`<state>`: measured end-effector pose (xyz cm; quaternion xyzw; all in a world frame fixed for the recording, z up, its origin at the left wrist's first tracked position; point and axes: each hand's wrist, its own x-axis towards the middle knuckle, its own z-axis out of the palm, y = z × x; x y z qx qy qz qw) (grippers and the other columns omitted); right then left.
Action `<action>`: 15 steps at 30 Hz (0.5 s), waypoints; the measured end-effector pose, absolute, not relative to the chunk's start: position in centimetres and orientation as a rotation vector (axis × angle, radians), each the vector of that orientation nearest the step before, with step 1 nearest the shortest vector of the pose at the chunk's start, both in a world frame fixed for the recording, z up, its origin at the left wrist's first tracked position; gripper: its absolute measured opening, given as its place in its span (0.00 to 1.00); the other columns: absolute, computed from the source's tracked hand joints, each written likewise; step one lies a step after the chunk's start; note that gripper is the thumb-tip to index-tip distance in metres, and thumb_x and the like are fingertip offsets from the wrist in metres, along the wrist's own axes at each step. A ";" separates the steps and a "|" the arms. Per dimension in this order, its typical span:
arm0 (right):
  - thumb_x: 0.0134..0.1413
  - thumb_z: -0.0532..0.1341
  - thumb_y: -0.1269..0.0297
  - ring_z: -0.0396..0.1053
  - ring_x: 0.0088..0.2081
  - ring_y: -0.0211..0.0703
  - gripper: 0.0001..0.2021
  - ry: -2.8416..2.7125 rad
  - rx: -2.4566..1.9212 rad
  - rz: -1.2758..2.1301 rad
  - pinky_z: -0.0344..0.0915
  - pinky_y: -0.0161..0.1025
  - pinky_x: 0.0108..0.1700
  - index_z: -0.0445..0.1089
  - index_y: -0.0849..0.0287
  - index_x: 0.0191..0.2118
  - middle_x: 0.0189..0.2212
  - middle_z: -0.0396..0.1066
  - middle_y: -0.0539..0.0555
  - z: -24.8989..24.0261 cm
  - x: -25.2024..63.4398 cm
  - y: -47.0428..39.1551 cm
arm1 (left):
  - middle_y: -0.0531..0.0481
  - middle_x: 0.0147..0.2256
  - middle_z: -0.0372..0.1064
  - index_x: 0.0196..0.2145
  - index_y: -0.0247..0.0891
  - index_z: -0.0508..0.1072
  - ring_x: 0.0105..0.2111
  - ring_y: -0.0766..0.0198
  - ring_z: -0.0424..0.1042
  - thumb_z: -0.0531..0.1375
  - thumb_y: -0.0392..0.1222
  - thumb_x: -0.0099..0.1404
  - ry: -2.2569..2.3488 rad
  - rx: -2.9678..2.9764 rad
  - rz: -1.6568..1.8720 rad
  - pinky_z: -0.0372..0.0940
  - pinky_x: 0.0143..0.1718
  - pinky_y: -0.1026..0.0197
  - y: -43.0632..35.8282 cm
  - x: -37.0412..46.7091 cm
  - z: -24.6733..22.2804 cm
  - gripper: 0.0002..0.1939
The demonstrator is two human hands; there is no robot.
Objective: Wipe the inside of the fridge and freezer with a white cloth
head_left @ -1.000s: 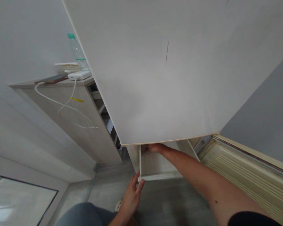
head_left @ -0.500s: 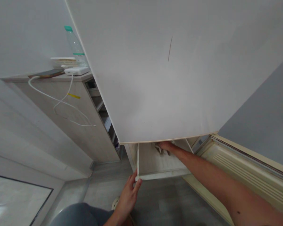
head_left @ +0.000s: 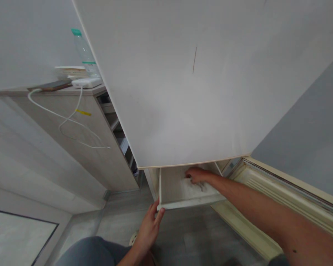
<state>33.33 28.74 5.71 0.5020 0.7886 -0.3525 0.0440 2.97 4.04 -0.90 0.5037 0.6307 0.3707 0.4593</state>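
Note:
A pale, wood-lined drawer (head_left: pixel 170 188) is pulled out from beneath a large white panel (head_left: pixel 169 92). At its front left corner, my left hand (head_left: pixel 151 223) grips the drawer, thumb in front and fingers along the side. My right hand (head_left: pixel 195 174) reaches inside over the drawer bottom, its fingers curled together. Small, thin greyish bits (head_left: pixel 202 186) show below that hand; blur hides what they are. What lies between the right fingertips cannot be made out.
To the left stands a wooden cabinet (head_left: pixel 80 155) with a clear bottle (head_left: pixel 84 53), a phone (head_left: pixel 51 85) and a white box (head_left: pixel 87 82) on top. A white cable (head_left: pixel 66 120) hangs down its side. An open cream door (head_left: pixel 280 199) borders the drawer's right side.
My right hand has come forward from the panel's edge to the drawer's middle, with the greyish bits. My left hand keeps its grip. The view has shifted slightly.

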 end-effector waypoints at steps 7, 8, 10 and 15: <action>0.30 0.70 0.73 0.75 0.30 0.47 0.09 1.988 1.519 -1.169 0.75 0.42 0.42 0.81 0.55 0.25 0.20 0.74 0.45 3.1 35.6 24.7 | 0.29 0.75 0.74 0.70 0.39 0.79 0.77 0.34 0.70 0.60 0.74 0.76 1.521 1.222 0.950 0.55 0.84 0.33 4.1 3.1 -1.3 0.41; 0.31 0.71 0.74 0.78 0.32 0.51 0.07 2.039 1.705 -1.153 0.76 0.44 0.44 0.79 0.56 0.23 0.21 0.75 0.48 3.2 35.4 25.2 | 0.29 0.75 0.74 0.70 0.39 0.79 0.78 0.34 0.70 0.60 0.74 0.77 1.519 1.219 0.951 0.55 0.84 0.33 4.0 3.1 -1.4 0.41; 0.36 0.73 0.74 0.84 0.44 0.61 0.07 2.248 2.069 -1.069 0.79 0.49 0.54 0.78 0.56 0.25 0.28 0.82 0.58 3.7 35.0 26.8 | 0.30 0.76 0.73 0.70 0.39 0.79 0.78 0.35 0.69 0.60 0.74 0.77 1.518 1.214 0.952 0.54 0.84 0.33 3.9 3.0 -1.7 0.41; 0.59 0.68 0.67 0.77 0.70 0.59 0.17 2.573 2.363 -1.084 0.65 0.55 0.80 0.86 0.53 0.53 0.59 0.87 0.63 5.5 35.3 30.9 | 0.30 0.75 0.74 0.72 0.39 0.78 0.78 0.35 0.70 0.60 0.76 0.77 1.551 1.222 0.948 0.57 0.84 0.34 3.7 3.0 -1.8 0.43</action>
